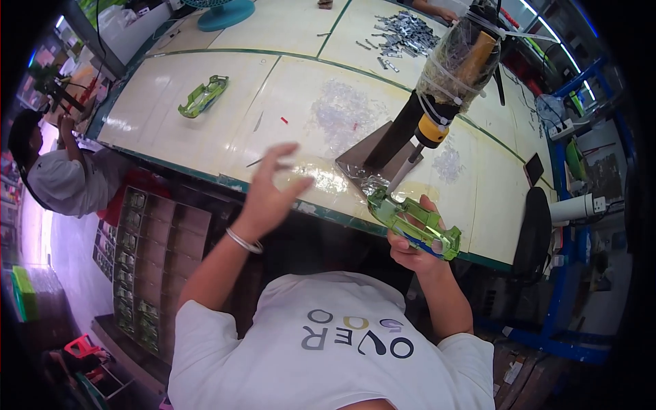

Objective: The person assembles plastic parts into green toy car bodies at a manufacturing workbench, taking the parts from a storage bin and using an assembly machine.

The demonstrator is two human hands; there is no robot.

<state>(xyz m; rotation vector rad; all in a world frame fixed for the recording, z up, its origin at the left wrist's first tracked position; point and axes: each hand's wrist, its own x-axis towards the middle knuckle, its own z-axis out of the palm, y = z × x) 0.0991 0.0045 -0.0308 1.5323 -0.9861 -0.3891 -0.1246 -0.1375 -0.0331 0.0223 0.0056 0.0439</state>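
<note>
Gripping a green plastic frame (pixel 391 215), the right hand (pixel 410 258) has its fingers wrapped about the frame's right part at the desk's (pixel 212 147) near edge; the left end sits under the tip of a tilted driver (pixel 430 130). The left hand (pixel 266 198) is empty, fingers spread wide, left of the frame. A second green frame (pixel 201 100) lies farther left; small metal pieces (pixel 403 34) are heaped at the far side.

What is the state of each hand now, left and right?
Left hand: open, nothing visible in it.
Right hand: closed, holding a green plastic shell.
</note>
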